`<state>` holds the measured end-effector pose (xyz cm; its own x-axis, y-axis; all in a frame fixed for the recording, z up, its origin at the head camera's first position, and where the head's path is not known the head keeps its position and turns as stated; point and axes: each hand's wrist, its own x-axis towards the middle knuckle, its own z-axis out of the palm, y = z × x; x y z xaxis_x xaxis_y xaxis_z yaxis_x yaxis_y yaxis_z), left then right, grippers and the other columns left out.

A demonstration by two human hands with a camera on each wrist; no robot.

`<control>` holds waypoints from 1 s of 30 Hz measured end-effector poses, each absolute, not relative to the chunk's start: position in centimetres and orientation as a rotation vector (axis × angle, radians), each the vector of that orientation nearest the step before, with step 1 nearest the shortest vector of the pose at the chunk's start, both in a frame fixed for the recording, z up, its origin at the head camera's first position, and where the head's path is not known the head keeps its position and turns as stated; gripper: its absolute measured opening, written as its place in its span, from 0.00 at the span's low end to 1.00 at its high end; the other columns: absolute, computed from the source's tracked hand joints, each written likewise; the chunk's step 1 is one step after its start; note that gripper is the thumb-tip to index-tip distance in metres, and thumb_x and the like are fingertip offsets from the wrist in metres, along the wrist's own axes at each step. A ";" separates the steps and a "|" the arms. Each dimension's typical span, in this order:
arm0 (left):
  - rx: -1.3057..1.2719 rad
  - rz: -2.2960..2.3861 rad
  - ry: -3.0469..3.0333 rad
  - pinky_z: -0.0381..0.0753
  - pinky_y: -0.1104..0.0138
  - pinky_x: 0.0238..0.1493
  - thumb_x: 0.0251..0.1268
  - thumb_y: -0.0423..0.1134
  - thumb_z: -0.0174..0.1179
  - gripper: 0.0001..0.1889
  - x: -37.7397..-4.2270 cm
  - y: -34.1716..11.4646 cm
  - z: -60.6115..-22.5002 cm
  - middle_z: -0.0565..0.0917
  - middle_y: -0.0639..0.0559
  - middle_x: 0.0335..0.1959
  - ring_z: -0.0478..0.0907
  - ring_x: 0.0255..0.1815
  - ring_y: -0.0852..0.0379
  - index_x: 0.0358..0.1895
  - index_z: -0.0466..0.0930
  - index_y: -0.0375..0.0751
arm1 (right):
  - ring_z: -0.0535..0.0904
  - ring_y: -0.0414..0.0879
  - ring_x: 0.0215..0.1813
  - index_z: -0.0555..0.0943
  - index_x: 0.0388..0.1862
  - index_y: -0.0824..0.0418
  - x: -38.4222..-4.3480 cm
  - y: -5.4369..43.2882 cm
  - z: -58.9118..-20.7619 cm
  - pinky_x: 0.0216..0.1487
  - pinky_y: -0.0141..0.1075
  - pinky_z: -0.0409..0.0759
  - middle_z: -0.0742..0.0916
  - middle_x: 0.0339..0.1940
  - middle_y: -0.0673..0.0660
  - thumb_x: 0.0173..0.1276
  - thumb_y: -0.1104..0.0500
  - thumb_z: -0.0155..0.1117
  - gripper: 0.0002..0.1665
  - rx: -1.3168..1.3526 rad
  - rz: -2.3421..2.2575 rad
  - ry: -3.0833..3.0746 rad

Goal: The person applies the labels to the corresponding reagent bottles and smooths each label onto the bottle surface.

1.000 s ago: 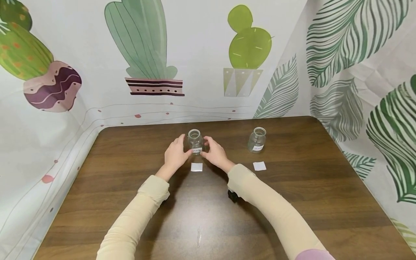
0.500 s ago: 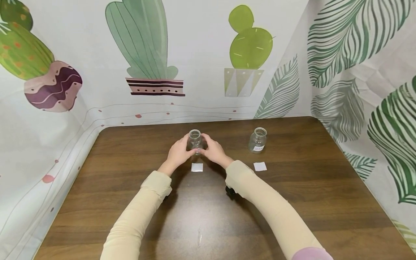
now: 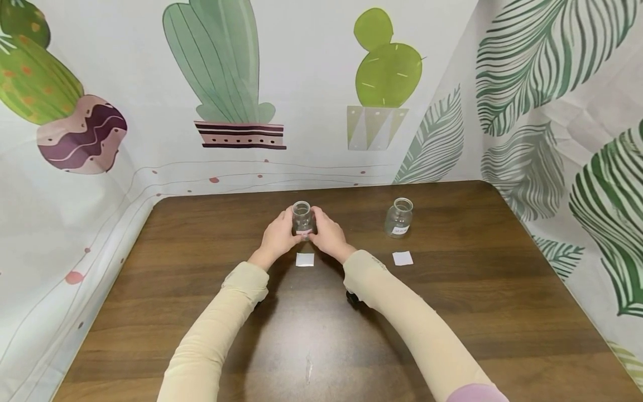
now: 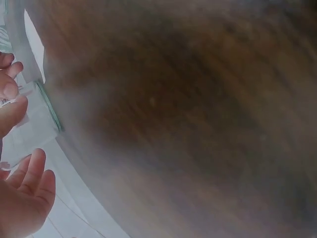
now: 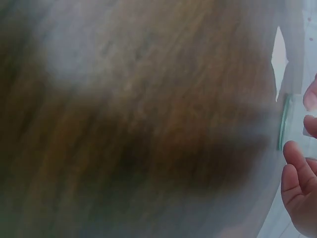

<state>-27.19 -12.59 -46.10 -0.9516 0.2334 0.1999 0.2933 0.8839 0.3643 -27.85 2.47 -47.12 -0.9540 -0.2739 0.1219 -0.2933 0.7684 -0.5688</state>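
Observation:
A clear glass jar (image 3: 302, 211) with a small label stands upright near the back of the wooden table. My left hand (image 3: 278, 237) holds its left side, and my right hand (image 3: 329, 234) holds its right side. Both thumbs lie at the front, low on the jar near the label; the far fingers are partly hidden. In the left wrist view, the glass (image 4: 42, 126) shows between thumb and fingers. The right wrist view catches the edge of the jar base (image 5: 284, 124) beside my fingers. A white paper square (image 3: 305, 259) lies in front of the jar.
To the right stands a second labelled glass jar (image 3: 399, 218), open at the top. Another white paper square (image 3: 402, 258) lies in front of it. Behind the brown wooden table (image 3: 201, 312) hangs a printed cactus and leaf backdrop (image 3: 311, 84).
Both hands have closed in from either side and now touch the jar, where a gap showed before. The thumbs have shifted slightly down, baring more of the label. The second jar is unmoved.

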 end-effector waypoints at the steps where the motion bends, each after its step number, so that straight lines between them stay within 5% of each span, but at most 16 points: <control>1: -0.402 -0.589 -2.908 0.75 0.54 0.40 0.41 0.46 0.69 0.41 -27.2 -12.5 -46.1 0.74 0.39 0.47 0.76 0.43 0.43 0.59 0.57 0.37 | 0.78 0.54 0.46 0.55 0.63 0.55 -27.8 2.4 -47.1 0.43 0.46 0.75 0.76 0.55 0.58 0.52 0.57 0.66 0.42 0.469 0.936 -2.932; 7: -0.417 -0.571 -2.909 0.75 0.54 0.40 0.39 0.51 0.69 0.43 -27.4 -12.6 -46.1 0.74 0.38 0.48 0.77 0.43 0.42 0.59 0.57 0.37 | 0.78 0.55 0.43 0.56 0.61 0.57 -27.7 2.5 -46.9 0.41 0.46 0.75 0.76 0.54 0.60 0.52 0.58 0.67 0.41 0.510 0.871 -2.913; 18: -0.584 -0.570 -2.874 0.75 0.57 0.38 0.42 0.44 0.68 0.35 -27.8 -13.8 -46.0 0.80 0.42 0.38 0.78 0.36 0.49 0.55 0.62 0.37 | 0.79 0.50 0.47 0.60 0.58 0.54 -28.0 3.4 -47.0 0.44 0.43 0.76 0.81 0.48 0.56 0.56 0.63 0.62 0.32 0.605 0.898 -2.866; 30: -0.729 -0.749 -2.852 0.77 0.57 0.38 0.49 0.43 0.62 0.30 -27.8 -15.2 -45.5 0.84 0.43 0.37 0.81 0.36 0.49 0.59 0.65 0.49 | 0.80 0.50 0.48 0.60 0.59 0.53 -28.4 4.6 -47.1 0.48 0.43 0.75 0.81 0.50 0.59 0.60 0.58 0.59 0.29 0.741 1.073 -2.854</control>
<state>-27.80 -15.23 -45.45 -0.8798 0.4236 0.2158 0.4750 0.7638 0.4371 -28.38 4.60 -47.14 -0.8883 -0.4285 0.1652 -0.4312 0.6546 -0.6209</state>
